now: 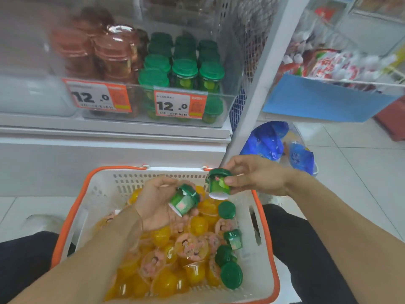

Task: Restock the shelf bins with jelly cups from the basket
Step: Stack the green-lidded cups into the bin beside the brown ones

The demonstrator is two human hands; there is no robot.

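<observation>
Mid-frame, above the basket (pixel 72 207), my left hand (pixel 153 205) cradles and my right hand (pixel 254 176) pinches light, rigid green jelly cups (pixel 218 182), best gripped by the sides.

We have the basket (pixel 72 207) near us, between our knees, with loose jelly cups (pixel 192 249) in it. Our left hand (pixel 157 202) and right hand (pixel 254 178) each hold a cup above its far end. Beyond it, the shelf bin (pixel 228 99) holds stacked cups.
</observation>
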